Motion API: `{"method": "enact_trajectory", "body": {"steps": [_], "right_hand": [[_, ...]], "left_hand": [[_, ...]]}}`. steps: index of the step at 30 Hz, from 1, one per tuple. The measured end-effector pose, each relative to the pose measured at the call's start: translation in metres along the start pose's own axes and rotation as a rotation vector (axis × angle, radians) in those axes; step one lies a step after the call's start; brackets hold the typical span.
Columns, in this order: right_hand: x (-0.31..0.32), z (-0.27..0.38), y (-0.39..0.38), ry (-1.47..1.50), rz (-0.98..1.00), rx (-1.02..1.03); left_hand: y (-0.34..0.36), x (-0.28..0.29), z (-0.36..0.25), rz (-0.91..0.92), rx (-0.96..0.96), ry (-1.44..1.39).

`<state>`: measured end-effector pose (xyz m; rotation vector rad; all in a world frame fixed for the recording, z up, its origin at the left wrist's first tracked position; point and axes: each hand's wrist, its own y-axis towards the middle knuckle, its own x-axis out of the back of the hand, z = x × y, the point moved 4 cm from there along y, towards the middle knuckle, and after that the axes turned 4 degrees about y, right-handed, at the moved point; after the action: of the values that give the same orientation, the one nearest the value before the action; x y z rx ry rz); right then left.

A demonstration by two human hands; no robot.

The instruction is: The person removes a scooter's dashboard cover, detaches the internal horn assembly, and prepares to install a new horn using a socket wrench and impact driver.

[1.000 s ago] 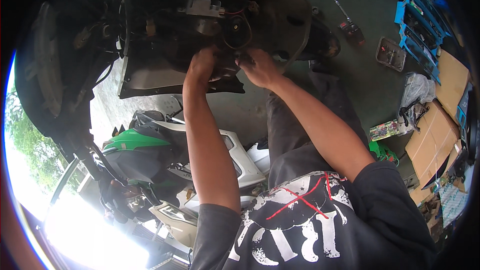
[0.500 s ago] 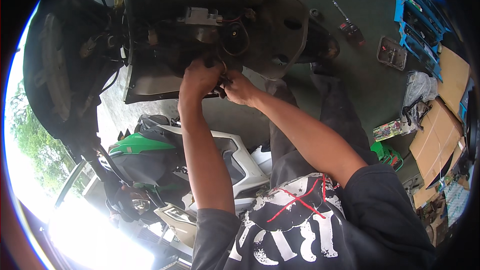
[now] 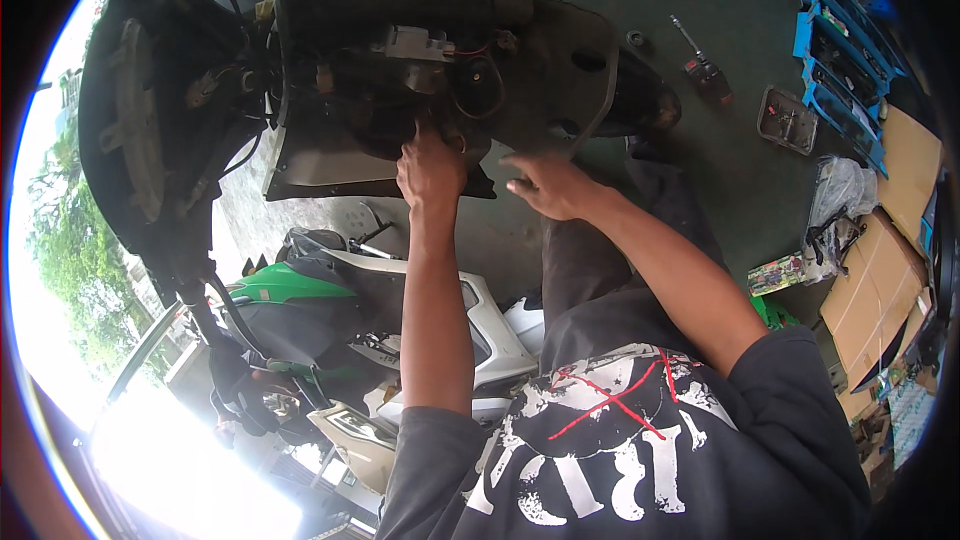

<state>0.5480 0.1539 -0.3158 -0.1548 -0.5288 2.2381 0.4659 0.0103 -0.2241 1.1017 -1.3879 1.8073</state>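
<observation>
In front of me is the dark opened body of a scooter, with its inner wiring exposed. My left hand reaches up into the cavity below a grey box with wires running from it. Its fingers are curled and closed; what they grip is hidden in shadow. A black looped cable hangs just above that hand. My right hand hovers beside the panel's lower edge, fingers apart and holding nothing.
A power driver with a long bit lies on the floor, near a small metal tray of parts. To the right stand a blue toolbox and flattened cardboard. A green and white motorcycle stands at the left.
My right hand has drawn away from my left, to the right, and its fingers have opened. My left hand has shifted right and stays in the cavity. The view has tilted slightly.
</observation>
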Motion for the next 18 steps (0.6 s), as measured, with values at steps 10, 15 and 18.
{"method": "enact_trajectory", "body": {"steps": [10, 15, 18], "right_hand": [[0.004, 0.029, 0.036, 1.129, -0.418, -0.248], [-0.008, 0.023, 0.061, 1.244, -0.528, -0.283], [-0.016, 0.027, 0.075, 1.207, -0.535, -0.307]], "left_hand": [[-0.024, -0.008, 0.006, -0.123, 0.035, -0.086], [-0.024, -0.028, 0.008, -0.129, -0.021, -0.077], [-0.022, -0.022, 0.016, -0.132, -0.058, -0.1]]}}
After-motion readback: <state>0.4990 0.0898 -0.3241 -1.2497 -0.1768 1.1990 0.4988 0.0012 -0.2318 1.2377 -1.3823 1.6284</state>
